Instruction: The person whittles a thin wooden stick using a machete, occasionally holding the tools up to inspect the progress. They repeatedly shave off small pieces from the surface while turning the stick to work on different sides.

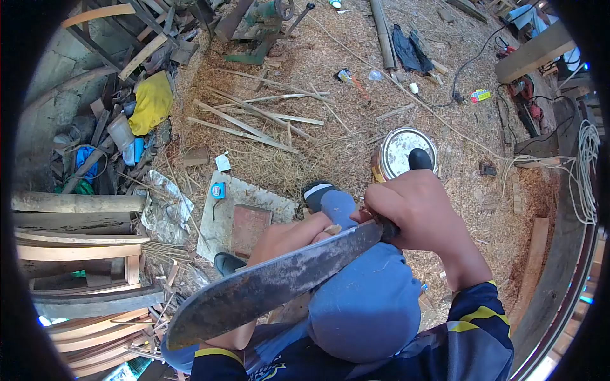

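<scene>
My right hand (416,206) is wrapped round the black handle of a machete (273,282), its butt end poking out above the fist. The broad, rust-stained blade slants down to the left across my lap, above my blue-trousered knee (365,305). Behind the blade my left hand (289,238) is closed, its fingers partly hidden. A small pale bit, perhaps wood, shows at its fingertips, but what it grips is not clear. A lidded round tin (406,152) stands just beyond my right hand.
A board (229,209) on the ground bears a blue tape measure (218,190) and a reddish-brown block (249,228). Thin wood strips (254,120) lie on the shavings ahead. Curved timbers (82,251) are stacked at left. Cable and a power tool (530,108) lie at right.
</scene>
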A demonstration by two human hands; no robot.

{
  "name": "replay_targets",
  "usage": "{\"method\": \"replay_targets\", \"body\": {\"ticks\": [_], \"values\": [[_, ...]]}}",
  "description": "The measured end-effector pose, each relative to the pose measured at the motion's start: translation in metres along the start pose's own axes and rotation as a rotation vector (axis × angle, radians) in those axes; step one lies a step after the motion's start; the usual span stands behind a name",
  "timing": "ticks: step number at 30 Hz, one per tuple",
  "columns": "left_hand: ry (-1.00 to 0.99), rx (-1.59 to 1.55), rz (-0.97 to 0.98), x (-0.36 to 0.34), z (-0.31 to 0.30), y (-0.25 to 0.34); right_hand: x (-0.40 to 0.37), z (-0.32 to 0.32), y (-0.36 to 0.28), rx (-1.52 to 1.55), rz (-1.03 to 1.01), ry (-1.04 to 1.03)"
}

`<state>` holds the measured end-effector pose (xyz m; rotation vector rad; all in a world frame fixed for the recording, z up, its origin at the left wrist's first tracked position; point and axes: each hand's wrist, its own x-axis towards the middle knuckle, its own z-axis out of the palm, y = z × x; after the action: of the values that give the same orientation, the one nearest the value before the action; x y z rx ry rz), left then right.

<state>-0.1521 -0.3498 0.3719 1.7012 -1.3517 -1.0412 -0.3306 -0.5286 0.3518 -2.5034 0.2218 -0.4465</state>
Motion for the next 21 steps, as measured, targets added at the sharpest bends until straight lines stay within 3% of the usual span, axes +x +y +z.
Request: {"method": "replay_targets", "body": {"ticks": [10, 21], "values": [[-0.023, -0.042, -0.095, 0.003, 0.009, -0.004, -0.007, -0.006, 0.006, -0.044, -0.066, -0.006], [-0.011, -0.044, -0.033, 0.006, 0.012, -0.003, -0.01, -0.008, 0.009, -0.078, -0.055, 0.011]]}}
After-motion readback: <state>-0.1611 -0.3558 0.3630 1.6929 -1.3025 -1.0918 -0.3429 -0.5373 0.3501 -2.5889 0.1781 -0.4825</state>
